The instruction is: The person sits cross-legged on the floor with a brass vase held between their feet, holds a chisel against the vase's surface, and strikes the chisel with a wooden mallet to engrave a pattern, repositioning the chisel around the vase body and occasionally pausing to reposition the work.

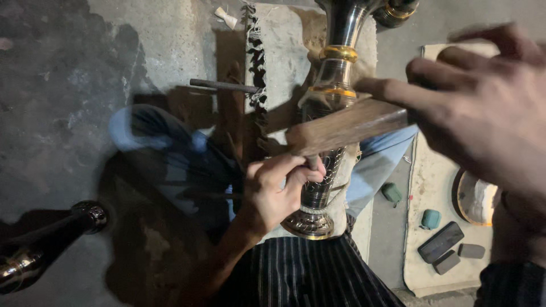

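Two hands work over a tall metal vase [322, 170], silver with gold bands and engraved sides, which lies along the person's lap on a pale cloth [284, 51] with its round foot toward the striped garment [307, 273]. The left hand [278, 190] rests against the vase's body, its fingers [296, 167] pinched narrow on a thin tool whose tip touches the metal. The right hand [483, 108], blurred, has its fingers curled about a wooden block [347, 128] held above the tool. A threaded rod [222, 85] lies on the concrete floor [85, 68] to the left, and a dark metal piece [40, 244] at lower left. On a mat [426, 193] to the right sit two small green cases [430, 219], dark flat blocks [441, 241] and a round dish [476, 199].
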